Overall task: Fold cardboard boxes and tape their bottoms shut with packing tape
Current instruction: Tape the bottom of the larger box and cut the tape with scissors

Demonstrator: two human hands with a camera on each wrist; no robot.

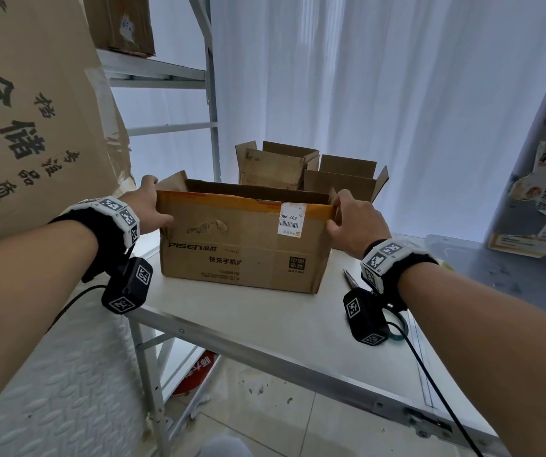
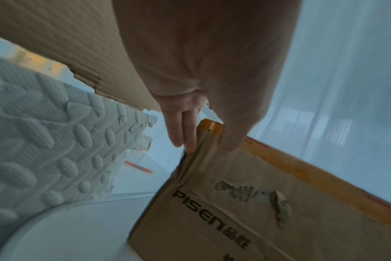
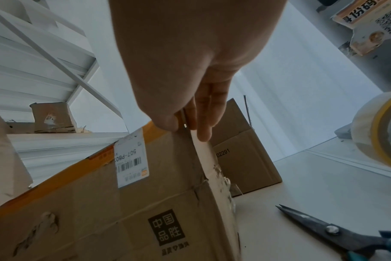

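Note:
A brown PISEN cardboard box (image 1: 245,249) stands open-topped on the white table (image 1: 265,318), with orange tape along its near top edge and a white barcode label (image 1: 289,218). My left hand (image 1: 153,209) grips the box's upper left corner (image 2: 203,141), thumb on the front face and fingers down the side. My right hand (image 1: 347,219) pinches the upper right corner (image 3: 188,130), thumb in front, fingers on the side wall. A roll of clear packing tape (image 3: 382,130) stands at the right in the right wrist view.
Two smaller open boxes (image 1: 304,169) stand behind the PISEN box. Scissors (image 3: 337,231) lie on the table to its right. A large printed carton (image 1: 28,110) and white foam sheet (image 1: 54,390) crowd the left. A metal shelf rack (image 1: 179,77) stands behind.

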